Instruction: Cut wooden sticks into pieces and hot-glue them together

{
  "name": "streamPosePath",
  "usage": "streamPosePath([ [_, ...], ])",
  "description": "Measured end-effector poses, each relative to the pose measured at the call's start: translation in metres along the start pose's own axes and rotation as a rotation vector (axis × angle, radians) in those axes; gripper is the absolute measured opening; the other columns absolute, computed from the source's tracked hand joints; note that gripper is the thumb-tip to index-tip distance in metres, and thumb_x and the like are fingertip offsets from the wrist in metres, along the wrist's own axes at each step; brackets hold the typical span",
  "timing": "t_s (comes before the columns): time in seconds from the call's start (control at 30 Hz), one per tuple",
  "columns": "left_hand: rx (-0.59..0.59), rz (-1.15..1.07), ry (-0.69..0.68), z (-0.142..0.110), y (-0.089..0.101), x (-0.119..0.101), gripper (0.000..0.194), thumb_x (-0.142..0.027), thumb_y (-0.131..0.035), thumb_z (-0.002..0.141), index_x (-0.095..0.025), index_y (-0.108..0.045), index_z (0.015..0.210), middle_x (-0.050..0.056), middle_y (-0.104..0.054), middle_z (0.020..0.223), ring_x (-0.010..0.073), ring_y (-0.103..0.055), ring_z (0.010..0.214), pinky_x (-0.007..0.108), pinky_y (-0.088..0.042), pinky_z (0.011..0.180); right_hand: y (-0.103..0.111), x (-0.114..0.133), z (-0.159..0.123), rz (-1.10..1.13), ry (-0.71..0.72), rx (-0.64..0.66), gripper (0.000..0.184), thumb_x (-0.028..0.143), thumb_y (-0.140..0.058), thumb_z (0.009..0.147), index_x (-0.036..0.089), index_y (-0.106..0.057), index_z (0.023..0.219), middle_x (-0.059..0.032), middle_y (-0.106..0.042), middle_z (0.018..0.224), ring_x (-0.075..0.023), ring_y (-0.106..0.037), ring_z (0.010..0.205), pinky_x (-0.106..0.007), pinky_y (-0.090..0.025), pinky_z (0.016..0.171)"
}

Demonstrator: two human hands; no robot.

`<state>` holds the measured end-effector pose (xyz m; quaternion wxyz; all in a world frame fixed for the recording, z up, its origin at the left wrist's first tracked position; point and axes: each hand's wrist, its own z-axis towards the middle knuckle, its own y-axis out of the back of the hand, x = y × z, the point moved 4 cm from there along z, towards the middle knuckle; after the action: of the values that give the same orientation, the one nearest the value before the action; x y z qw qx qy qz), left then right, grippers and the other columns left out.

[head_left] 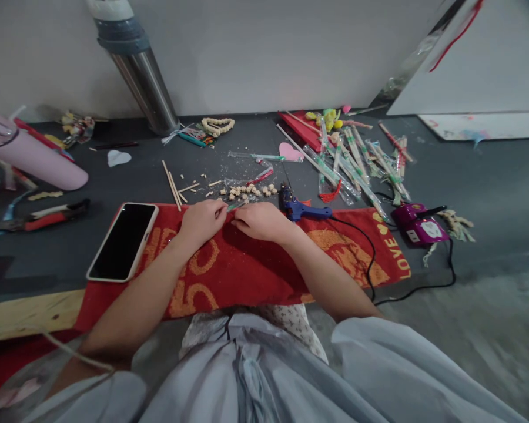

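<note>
My left hand and my right hand are close together over a red towel, fingers curled inward. A small strip with green and clear parts shows between the fingertips; most of it is hidden, so its kind is unclear. Just beyond lies a pile of small pale wooden pieces. A blue glue gun rests to the right of my right hand. Thin wooden sticks and short cut bits lie beyond my left hand.
A phone lies on the towel's left end. Pliers, a pink tumbler and a steel flask stand or lie leftward. Wrapped sticks are heaped at back right. A purple power socket trails black cable.
</note>
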<state>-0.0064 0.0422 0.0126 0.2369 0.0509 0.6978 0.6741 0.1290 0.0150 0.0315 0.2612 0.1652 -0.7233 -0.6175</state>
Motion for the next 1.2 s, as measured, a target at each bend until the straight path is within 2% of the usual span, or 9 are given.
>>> streamPosePath([
  [0.1,-0.004,0.003,-0.011,0.000,0.000,0.000,0.038,-0.032,-0.038,0.093,-0.017,-0.073,0.095,0.010,-0.075,0.098,0.0240,-0.068,0.091,0.032,-0.047,0.074,0.015,-0.017,-0.010,-0.006,-0.069,-0.029,0.032,0.026,-0.041,0.094,0.015,-0.071,0.095,-0.0118,-0.074,0.102,-0.0222,-0.065,0.091,-0.031,-0.040,0.074],
  [0.23,-0.020,-0.017,-0.011,0.000,-0.001,0.001,0.038,-0.032,-0.039,0.092,-0.018,-0.073,0.097,0.010,-0.075,0.098,0.0237,-0.068,0.092,0.031,-0.047,0.074,0.039,-0.061,-0.038,-0.052,-0.419,-0.100,0.026,0.017,-0.046,0.086,0.016,-0.070,0.095,-0.0110,-0.073,0.097,-0.0249,-0.065,0.090,-0.032,-0.041,0.074],
  [0.33,-0.016,-0.016,-0.005,0.000,-0.001,0.001,0.038,-0.033,-0.039,0.091,-0.017,-0.074,0.099,0.010,-0.075,0.101,0.0251,-0.068,0.093,0.032,-0.047,0.074,0.041,-0.085,-0.061,-0.092,-0.571,-0.041,0.029,0.010,-0.050,0.080,0.013,-0.070,0.101,-0.0136,-0.073,0.100,-0.0277,-0.065,0.096,-0.034,-0.044,0.078],
  [0.4,-0.003,-0.015,0.001,0.001,-0.001,0.001,0.039,-0.033,-0.039,0.091,-0.017,-0.074,0.101,0.010,-0.075,0.102,0.0255,-0.068,0.095,0.032,-0.047,0.075,0.037,-0.095,-0.074,-0.130,-0.640,0.016,0.030,0.012,-0.054,0.080,0.011,-0.070,0.105,-0.0169,-0.072,0.105,-0.0297,-0.065,0.100,-0.035,-0.046,0.080],
  [0.47,0.003,-0.015,0.007,0.001,0.000,0.001,0.039,-0.033,-0.039,0.091,-0.018,-0.074,0.101,0.010,-0.075,0.102,0.0252,-0.068,0.094,0.032,-0.047,0.074,0.030,-0.100,-0.084,-0.135,-0.652,0.042,0.030,0.018,-0.055,0.083,0.011,-0.070,0.107,-0.0173,-0.070,0.107,-0.0304,-0.065,0.103,-0.035,-0.046,0.083],
  [0.6,0.001,-0.023,0.000,0.002,0.000,0.001,0.039,-0.034,-0.040,0.090,-0.018,-0.074,0.101,0.010,-0.076,0.100,0.0247,-0.068,0.092,0.031,-0.046,0.072,0.018,-0.101,-0.095,-0.136,-0.580,0.007,0.029,0.023,-0.057,0.084,0.014,-0.069,0.109,-0.0151,-0.068,0.109,-0.0292,-0.061,0.108,-0.035,-0.045,0.089],
  [0.87,0.004,-0.013,0.019,0.003,0.001,0.001,0.040,-0.036,-0.041,0.089,-0.020,-0.075,0.103,0.009,-0.076,0.099,0.0253,-0.068,0.089,0.032,-0.047,0.072,0.010,-0.095,-0.102,-0.284,-0.505,-0.055,0.027,0.024,-0.054,0.089,0.009,-0.061,0.110,-0.0175,-0.064,0.112,-0.0317,-0.056,0.111,-0.038,-0.043,0.089],
  [1.03,-0.016,0.010,0.017,0.004,0.001,0.001,0.038,-0.037,-0.042,0.089,-0.022,-0.075,0.102,0.008,-0.077,0.097,0.0253,-0.069,0.088,0.033,-0.048,0.072,0.010,-0.117,-0.110,-0.319,-0.589,-0.116,0.031,0.025,-0.052,0.091,0.007,-0.059,0.115,-0.0202,-0.062,0.118,-0.0341,-0.050,0.118,-0.041,-0.040,0.092],
  [1.2,-0.006,0.014,0.017,0.003,0.002,-0.001,0.041,-0.036,-0.041,0.089,-0.020,-0.073,0.108,0.009,-0.076,0.102,0.0263,-0.069,0.095,0.034,-0.049,0.077,0.013,-0.141,-0.124,-0.237,-0.610,-0.150,0.036,0.029,-0.053,0.091,0.008,-0.060,0.120,-0.0189,-0.063,0.120,-0.0320,-0.052,0.116,-0.040,-0.039,0.098],
])
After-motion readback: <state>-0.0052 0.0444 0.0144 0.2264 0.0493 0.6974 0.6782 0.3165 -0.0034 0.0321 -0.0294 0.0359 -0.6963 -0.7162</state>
